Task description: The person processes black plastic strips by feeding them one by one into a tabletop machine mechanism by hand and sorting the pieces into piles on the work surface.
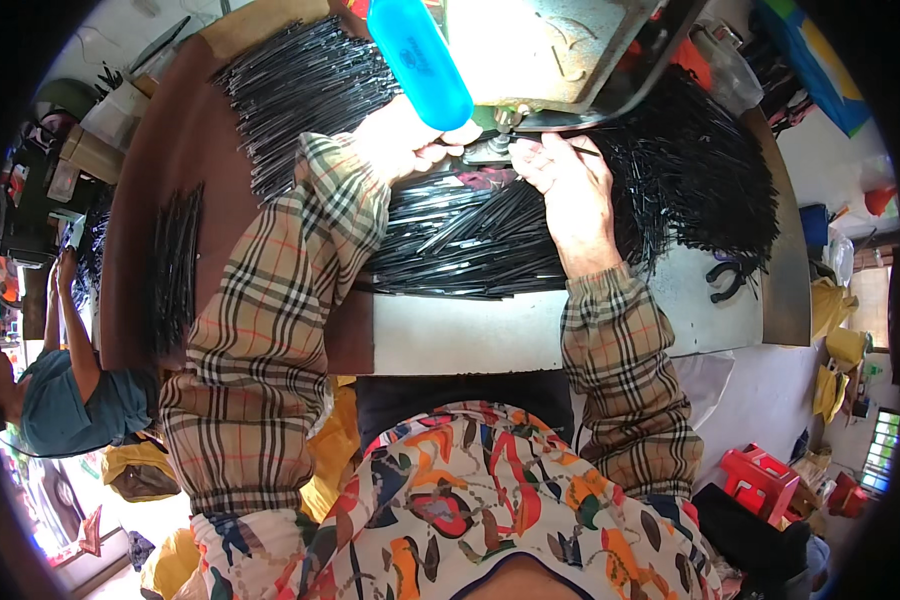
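At the needle area of a sewing machine [540,60] both hands work close together. My left hand [402,140] is to the left of the presser foot [500,140], its fingers curled together; what they hold, if anything, is hidden. A bright blue rounded object [420,65] covers part of that hand. On the right of the presser foot my right hand [575,190] is closed, thumb and fingers pinching a thin black strip [582,149]. Below the hands lies a pile of glossy black strips [460,235] on the worktable.
More black strips [305,95] lie at the far left, with a small bundle [177,270] on the brown surface. A dense heap [700,170] covers the right side, near black-handled snips [725,280]. Another person [80,385] sits at left. A red stool [760,480] stands lower right.
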The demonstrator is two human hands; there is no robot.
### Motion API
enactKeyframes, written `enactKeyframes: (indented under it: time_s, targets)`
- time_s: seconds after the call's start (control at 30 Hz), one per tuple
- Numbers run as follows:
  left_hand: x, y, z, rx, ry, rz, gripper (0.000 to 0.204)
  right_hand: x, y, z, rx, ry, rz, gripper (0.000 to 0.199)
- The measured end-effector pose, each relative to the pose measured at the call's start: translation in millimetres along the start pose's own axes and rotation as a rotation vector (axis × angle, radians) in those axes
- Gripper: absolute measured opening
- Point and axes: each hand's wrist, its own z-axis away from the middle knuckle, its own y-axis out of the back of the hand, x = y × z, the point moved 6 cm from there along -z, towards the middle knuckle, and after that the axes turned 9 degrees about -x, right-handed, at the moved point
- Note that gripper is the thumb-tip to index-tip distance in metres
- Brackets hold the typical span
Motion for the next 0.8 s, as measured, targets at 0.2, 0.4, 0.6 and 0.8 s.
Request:
enactKeyframes:
  time_s: [0.2,0.4,0.6,0.8]
  targets:
    - [13,-3,5,-0.032,-0.250,-0.197,0.033,-9,1,3,-0.040,-0.001,-0.031,0.016]
    - [31,-36,61,0.017,-0.387,-0.248,0.024,-23,-2,34,-0.056,-0.131,-0.161,0.008]
    - [-17,-65,108,0.297,-0.384,0.325,0.032,-37,-12,121,-0.058,-0.171,-0.003,0.010]
    - [-30,-109,106,0.380,-0.548,0.660,0.017,-38,-20,155,-0.303,-0.297,0.311,0.015]
